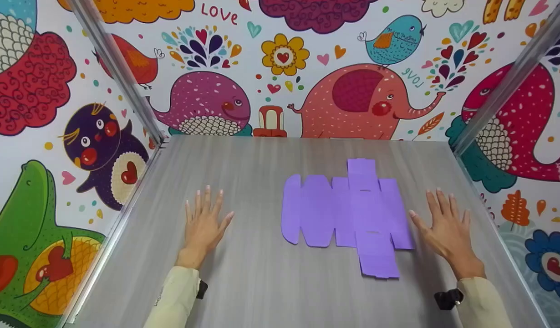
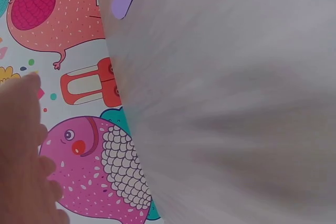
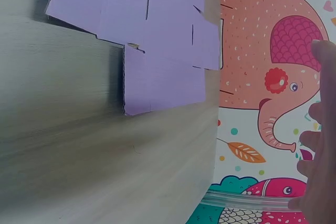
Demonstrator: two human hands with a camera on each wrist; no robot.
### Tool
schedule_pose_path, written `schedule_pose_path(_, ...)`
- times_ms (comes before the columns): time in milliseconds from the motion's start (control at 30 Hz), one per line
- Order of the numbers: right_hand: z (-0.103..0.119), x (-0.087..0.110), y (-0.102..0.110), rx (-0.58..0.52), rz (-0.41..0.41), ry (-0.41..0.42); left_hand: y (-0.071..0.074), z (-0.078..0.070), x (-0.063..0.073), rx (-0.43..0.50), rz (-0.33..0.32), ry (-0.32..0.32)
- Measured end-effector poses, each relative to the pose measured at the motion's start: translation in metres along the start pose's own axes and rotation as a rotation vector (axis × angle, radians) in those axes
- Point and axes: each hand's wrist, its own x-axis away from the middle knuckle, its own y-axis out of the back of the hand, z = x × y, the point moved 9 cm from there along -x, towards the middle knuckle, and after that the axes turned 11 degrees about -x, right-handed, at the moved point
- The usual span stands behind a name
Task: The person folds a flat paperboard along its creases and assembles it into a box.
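Head view: your left hand [image 1: 202,230] sits left of centre, your right hand [image 1: 446,230] at the right of frame, both released, fingers straight and spread. Purple cardboard cutout [image 1: 366,209] lies unfolded on the desk [image 1: 252,282], right of centre, near your right hand. Right wrist view has the cutout at upper middle; left wrist view catches only a corner of it, upper left.

The cartoon-printed back wall [image 1: 250,52] bore the red word "LOVE" [image 1: 219,14] in hand-drawn letters near its top, and smaller teal lettering [image 1: 413,77], seemingly "LOVE" reversed, between a teal bird [image 1: 395,40] and a coral elephant's trunk [image 1: 423,108].
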Motion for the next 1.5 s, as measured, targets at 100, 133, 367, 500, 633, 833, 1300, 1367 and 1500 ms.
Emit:
schedule_pose_path(100,-0.001,0.001,-0.002,-0.006,0.006,-0.002,0.0,-0.002,0.0,0.009,-0.004,-0.006)
schedule_pose_path(133,-0.001,0.001,-0.002,-0.009,0.011,-0.004,0.0,-0.003,0.0,0.012,-0.005,-0.008)
schedule_pose_path(367,-0.002,0.002,-0.008,-0.014,0.037,-0.025,-0.001,-0.013,0.0,0.001,-0.017,-0.025)
schedule_pose_path(500,-0.002,0.001,-0.012,-0.017,0.046,-0.037,-0.002,-0.019,0.0,0.006,-0.006,-0.033)
schedule_pose_path(633,-0.002,0.001,-0.016,-0.026,0.059,-0.045,-0.005,-0.025,0.0,0.023,0.01,-0.038)
schedule_pose_path(833,-0.003,-0.001,-0.021,-0.044,0.083,-0.071,-0.011,-0.038,0.001,0.044,0.005,-0.064)
schedule_pose_path(1300,-0.009,-0.01,-0.04,-0.169,0.14,-0.144,-0.043,-0.094,0.007,0.123,0.042,-0.195)
schedule_pose_path(1367,-0.01,-0.011,-0.043,-0.176,0.147,-0.155,-0.046,-0.098,0.006,0.137,0.048,-0.198)
schedule_pose_path(1500,-0.013,-0.013,-0.049,-0.193,0.167,-0.177,-0.053,-0.106,0.004,0.16,0.057,-0.203)
